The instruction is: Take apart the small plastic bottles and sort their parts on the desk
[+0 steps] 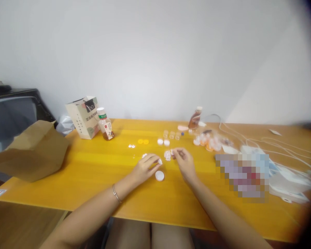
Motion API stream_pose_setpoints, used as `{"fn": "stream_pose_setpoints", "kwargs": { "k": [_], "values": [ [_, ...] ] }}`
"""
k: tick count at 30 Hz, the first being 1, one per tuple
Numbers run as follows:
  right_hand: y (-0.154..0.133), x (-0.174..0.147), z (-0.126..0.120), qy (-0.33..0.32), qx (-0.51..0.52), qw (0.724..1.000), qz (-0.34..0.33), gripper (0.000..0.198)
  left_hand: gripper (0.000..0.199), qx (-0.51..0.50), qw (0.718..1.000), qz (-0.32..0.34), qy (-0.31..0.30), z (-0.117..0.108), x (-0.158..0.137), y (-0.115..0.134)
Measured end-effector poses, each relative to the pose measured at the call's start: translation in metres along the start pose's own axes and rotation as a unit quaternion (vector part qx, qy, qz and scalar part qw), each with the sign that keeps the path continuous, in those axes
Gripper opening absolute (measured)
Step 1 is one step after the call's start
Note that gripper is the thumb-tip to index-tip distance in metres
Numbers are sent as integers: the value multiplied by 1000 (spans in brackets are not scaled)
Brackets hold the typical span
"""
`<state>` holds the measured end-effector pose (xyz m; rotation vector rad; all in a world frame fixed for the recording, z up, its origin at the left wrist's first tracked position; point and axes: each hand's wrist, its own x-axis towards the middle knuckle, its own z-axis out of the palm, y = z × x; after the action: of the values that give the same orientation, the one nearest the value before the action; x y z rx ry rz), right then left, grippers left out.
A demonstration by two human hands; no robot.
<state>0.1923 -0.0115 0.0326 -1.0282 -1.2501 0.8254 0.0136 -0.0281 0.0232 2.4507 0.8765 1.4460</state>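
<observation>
One white piece (160, 161) is pinched by the left hand (144, 169) near a round lid (159, 176) — another small piece (171, 151) is held by the right hand (185, 164).

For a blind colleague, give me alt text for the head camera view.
A person's left hand pinches a small white piece over a yellow table, near a round white disc, while the right hand is beside a cluster of white bits. Farther back are small clear jars, a printed paper bag and two bottles.

Indoor workspace: yellow table (98, 166), white wall (145, 62)
</observation>
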Motion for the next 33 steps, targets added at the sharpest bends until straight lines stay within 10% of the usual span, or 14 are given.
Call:
{"fn": "stream_pose_setpoints", "kwargs": {
  "k": [7, 16, 33],
  "values": [
    [9, 26, -28, 80, -68, 994, 10, 30, 20, -23, 999, -23, 1, -1, 2, -7],
    [29, 26, -18, -57, -227, 972, -34, 17, 29, -29, 999, -36, 10, -2, 2, -14],
    [34, 27, -9, -61, -284, 953, -82, 19, 31, -46, 995, -82, -12, 0, 6, -11]
  ]
}}
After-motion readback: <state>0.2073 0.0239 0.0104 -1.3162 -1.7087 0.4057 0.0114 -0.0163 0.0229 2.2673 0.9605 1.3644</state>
